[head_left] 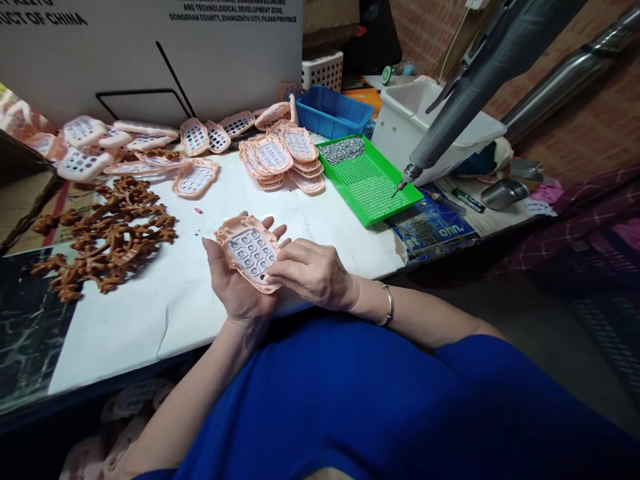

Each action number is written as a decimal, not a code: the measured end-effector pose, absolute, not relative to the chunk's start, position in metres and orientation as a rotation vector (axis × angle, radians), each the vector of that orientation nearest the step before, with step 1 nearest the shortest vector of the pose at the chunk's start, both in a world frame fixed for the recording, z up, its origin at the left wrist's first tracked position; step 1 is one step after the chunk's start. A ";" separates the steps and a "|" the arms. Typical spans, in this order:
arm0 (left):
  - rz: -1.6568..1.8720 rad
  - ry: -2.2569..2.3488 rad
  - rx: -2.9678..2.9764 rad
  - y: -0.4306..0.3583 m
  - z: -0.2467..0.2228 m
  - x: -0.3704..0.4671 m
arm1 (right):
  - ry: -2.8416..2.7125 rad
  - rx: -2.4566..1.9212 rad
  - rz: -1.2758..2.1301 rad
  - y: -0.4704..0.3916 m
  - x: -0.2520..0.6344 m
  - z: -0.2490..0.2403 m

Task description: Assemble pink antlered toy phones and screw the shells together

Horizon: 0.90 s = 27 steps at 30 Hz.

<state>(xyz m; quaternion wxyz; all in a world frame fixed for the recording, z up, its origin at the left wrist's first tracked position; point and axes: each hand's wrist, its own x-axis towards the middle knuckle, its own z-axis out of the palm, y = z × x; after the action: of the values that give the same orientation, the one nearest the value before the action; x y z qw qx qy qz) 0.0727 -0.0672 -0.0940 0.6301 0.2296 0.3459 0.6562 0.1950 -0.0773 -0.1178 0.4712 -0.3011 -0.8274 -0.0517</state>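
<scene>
white sheet (140, 320) over the bench, big white carton (225, 73) behind it. peach shell (250, 250) is in my hands, just above the sheet's near edge. inner side up, grid of holes and rings facing me; long axis slanted, far end upper left, near end lower right toward my right fingers. my left hand (240, 293) is palm up under it, half open and cupped, thumb along the left side, fingertips past the far right edge. my right hand (317, 273) has thumb and index drawn nearly together at the lower right corner; can't tell if they grip the rim or something small. brown pieces (135, 250) heaped left, more shells (273, 153) stacked beyond. green tray (373, 183) to the right with metal bits (345, 150) at its far end, grey screwdriver (450, 113) hanging tip-down over it. blue bin (330, 123) just behind the tray.
</scene>
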 end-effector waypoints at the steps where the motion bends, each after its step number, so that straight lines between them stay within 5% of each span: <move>1: 1.506 0.785 0.521 -0.068 -0.093 0.073 | -2.009 -0.737 -0.166 -0.077 0.194 -0.118; 27: 1.441 0.773 0.400 -0.065 -0.099 0.061 | -2.145 -0.471 -0.541 -0.069 0.195 -0.127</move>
<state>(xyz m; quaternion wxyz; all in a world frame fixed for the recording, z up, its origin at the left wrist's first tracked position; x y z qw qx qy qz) 0.0607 -0.0648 -0.0989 0.6663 0.1773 0.3425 0.6382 0.1954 -0.0690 -0.1273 0.4258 -0.1885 -0.8581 -0.2164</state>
